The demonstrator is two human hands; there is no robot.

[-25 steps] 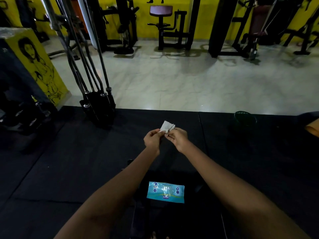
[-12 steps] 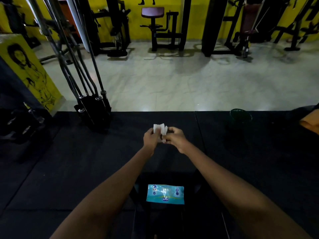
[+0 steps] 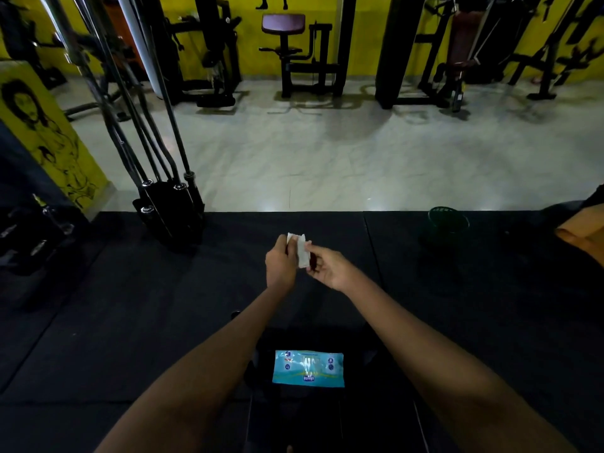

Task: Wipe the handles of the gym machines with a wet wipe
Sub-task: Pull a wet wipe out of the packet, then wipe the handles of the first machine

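Holding a folded white wet wipe out in front, above the black rubber floor mat. Left hand curled round the wipe's near-left edge, fingers closed on it; right hand pinching the opposite edge between thumb and fingertips, other fingers loosely bent. Wipe upright between the two hands, still mostly folded, by the look of it mid-unfolding.

To do this well: pull the two edges gently apart, not jerking, since a damp sheet probably tears or clings to itself. Open only to a double layer, enough to wrap round a bar without soaking through. Keep it off the mat to stay clean.

Blue wet wipe pack lying flat below, between the forearms, on a dark padded surface too dim to identify; whether its flap is sealed cannot be told, worth checking so the rest stay moist.

Nearest likely targets: the leaning steel bars in the rack to the left; gym machines stand well apart along the yellow wall. Green basket on the mat to the right, possibly for the used wipe.
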